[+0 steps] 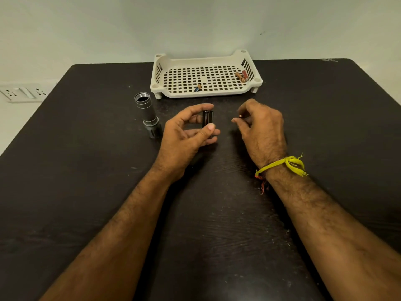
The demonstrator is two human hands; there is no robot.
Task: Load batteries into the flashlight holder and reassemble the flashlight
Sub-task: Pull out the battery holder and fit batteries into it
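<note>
Head view, my left hand [186, 131] pinching the black battery holder [207, 120] upright between thumb and fingers, my right hand [260, 127] just beside it – fingers loosely curled, whether they hold anything I cannot tell, flashlight body [148, 115] standing on the dark table [86, 170] to the left, three batteries [242, 76] in the white tray [204, 94] behind.

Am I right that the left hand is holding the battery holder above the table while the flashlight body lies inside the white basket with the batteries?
Not quite. The left hand does hold the battery holder above the table, but the flashlight body lies on the table to the left of the white basket, not inside it. Only the batteries are in the basket, as the head view shows.
</note>
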